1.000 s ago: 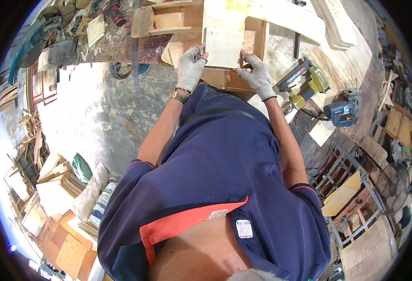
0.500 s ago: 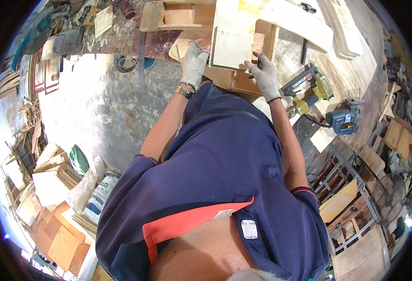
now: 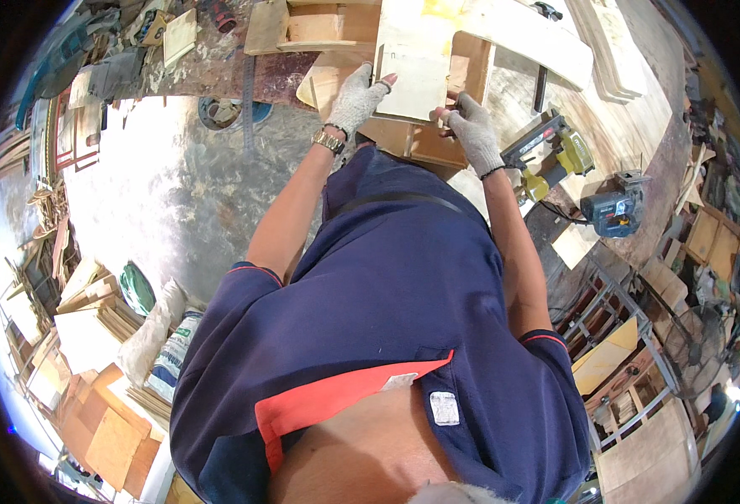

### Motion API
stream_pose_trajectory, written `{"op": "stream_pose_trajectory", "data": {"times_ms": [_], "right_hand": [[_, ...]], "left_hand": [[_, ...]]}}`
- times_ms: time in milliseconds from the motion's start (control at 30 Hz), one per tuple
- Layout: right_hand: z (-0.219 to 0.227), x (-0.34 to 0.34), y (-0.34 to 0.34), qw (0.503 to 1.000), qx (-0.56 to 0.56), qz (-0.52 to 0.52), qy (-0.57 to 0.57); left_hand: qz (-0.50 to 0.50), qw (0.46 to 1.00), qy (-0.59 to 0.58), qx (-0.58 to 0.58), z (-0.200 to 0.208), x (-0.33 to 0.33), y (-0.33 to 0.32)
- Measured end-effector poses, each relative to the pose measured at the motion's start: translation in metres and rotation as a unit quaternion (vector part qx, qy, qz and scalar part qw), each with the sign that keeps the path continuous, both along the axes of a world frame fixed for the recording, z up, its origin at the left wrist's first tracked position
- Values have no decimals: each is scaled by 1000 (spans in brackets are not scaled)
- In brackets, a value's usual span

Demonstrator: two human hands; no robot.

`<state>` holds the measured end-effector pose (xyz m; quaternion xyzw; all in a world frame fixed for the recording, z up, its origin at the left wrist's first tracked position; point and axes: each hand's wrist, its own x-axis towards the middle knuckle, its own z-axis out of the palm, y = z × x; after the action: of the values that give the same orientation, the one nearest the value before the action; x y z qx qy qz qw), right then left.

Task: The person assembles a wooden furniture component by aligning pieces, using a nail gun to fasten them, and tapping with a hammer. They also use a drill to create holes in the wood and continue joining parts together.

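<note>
Workshop floor (image 3: 218,193) grey, mottled. Head view: pale wooden panel (image 3: 410,71) lies over box-like woodwork (image 3: 435,147). Gloved left hand (image 3: 355,102) at panel's left edge; gloved right hand (image 3: 473,136) at near-right corner, fingers bent. Pinch on panel unclear for both.

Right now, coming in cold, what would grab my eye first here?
Probably the big navy shirt filling the middle, with its coral-red strip near the bottom. Next, toward the top centre, the left hand and right hand, in pale gloves with bare fingertips, at either side of a pale board. Just right of them lie a yellow-green nail gun and a blue power tool.
</note>
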<state>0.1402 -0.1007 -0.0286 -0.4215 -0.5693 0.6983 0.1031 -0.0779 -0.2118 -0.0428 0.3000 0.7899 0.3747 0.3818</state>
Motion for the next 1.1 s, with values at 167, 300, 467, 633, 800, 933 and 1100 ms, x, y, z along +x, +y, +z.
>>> {"op": "stream_pose_trajectory", "data": {"times_ms": [167, 300, 467, 633, 800, 933, 1100], "right_hand": [[-2, 2, -1, 999, 40, 27, -12], [-2, -1, -2, 999, 35, 34, -13], [-1, -3, -3, 1000, -9, 12, -11], [-1, -4, -4, 1000, -17, 1, -2], [-1, -4, -5, 1000, -18, -7, -3], [-3, -2, -3, 1000, -17, 3, -13], [-8, -3, -3, 1000, -18, 3, 5]], "left_hand": [[-17, 998, 51, -28, -8, -4, 1], [-15, 998, 55, -15, -7, -2, 1], [-10, 999, 41, 7, -4, 0, 1], [10, 999, 36, -22, 5, 5, 2], [63, 993, -97, -11, 20, 23, -1], [57, 990, -127, 2, 24, 26, 1], [68, 990, -124, -20, 24, 26, 1]]}}
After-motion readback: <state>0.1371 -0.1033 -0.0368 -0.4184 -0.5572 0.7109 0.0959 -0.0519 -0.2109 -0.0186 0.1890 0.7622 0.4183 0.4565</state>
